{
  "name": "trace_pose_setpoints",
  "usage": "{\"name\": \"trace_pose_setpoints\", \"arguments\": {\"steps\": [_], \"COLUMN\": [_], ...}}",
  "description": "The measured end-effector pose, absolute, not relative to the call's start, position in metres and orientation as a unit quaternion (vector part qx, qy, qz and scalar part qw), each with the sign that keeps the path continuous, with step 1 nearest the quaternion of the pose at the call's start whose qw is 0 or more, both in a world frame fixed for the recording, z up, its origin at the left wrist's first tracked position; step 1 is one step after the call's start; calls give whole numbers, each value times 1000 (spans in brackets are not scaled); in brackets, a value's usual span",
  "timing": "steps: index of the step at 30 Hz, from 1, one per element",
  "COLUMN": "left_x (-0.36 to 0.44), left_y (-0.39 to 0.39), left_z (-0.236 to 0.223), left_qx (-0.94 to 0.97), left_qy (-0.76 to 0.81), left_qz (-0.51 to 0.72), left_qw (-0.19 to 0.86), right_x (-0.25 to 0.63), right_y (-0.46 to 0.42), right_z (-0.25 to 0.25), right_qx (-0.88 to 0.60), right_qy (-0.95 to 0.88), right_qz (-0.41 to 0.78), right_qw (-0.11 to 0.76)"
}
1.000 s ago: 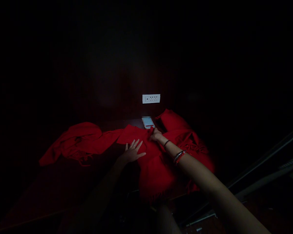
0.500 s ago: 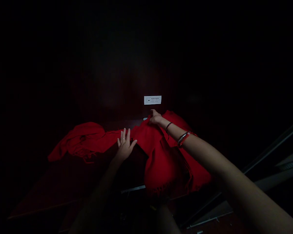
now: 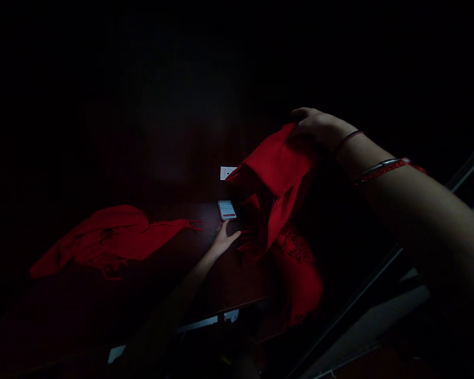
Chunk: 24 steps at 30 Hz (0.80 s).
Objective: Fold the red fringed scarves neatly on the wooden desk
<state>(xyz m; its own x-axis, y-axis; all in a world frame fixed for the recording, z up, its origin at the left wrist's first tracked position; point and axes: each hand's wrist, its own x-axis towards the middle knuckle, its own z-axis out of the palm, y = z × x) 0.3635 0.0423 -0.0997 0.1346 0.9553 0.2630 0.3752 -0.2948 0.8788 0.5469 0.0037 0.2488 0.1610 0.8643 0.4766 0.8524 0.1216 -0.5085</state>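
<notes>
My right hand [image 3: 318, 126], raised at the right, is closed on a red fringed scarf [image 3: 278, 163]. The cloth hangs down from it in folds, and its fringe reaches towards the table. My left hand [image 3: 223, 241] is low over the dark table [image 3: 237, 284], thumb spread from the fingers and nothing visible in it. Just beyond its fingertips lies a phone [image 3: 227, 211] with a lit screen; whether they touch is unclear. Another red fringed cloth [image 3: 110, 231] lies crumpled on the table to the left.
A white wall socket [image 3: 226, 172] is partly covered by the raised scarf. Red fringed cloth [image 3: 306, 279] droops at the table's right edge. Pale metal bars [image 3: 347, 316] slant across the lower right. The surroundings are very dark.
My right hand has lifted the scarf up and to the right, baring the phone and more of the table. My left hand has moved right, from the cloth to the phone's lower edge.
</notes>
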Motion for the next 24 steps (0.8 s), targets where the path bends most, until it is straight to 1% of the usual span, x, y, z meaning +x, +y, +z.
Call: {"name": "trace_pose_setpoints", "arguments": {"steps": [2,4,7,9,12,14,16,19,23,24], "left_x": [401,436,473,485,493,493,488,462,381,354], "left_y": [48,52,55,54,47,43,43,51,59,58], "left_z": [-99,-96,-90,-87,-86,-84,-77,-47,23,43], "left_qx": [710,717,718,741,770,768,759,740,691,664], "left_qy": [438,408,396,401,446,474,481,488,505,489], "left_qz": [433,418,394,366,322,316,337,386,454,495], "left_qw": [341,380,415,394,323,293,280,257,247,273], "right_x": [569,591,620,636,651,655,656,655,644,638], "right_y": [2,5,12,17,22,22,21,19,20,22], "right_z": [243,234,217,203,180,168,161,165,184,188], "right_qx": [-670,-678,-704,-723,-748,-758,-762,-755,-713,-698], "right_qy": [-634,-625,-617,-612,-607,-603,-599,-595,-585,-581], "right_qz": [30,38,10,-22,-70,-86,-90,-73,-4,18], "right_qw": [385,385,351,320,261,233,228,265,386,418]}}
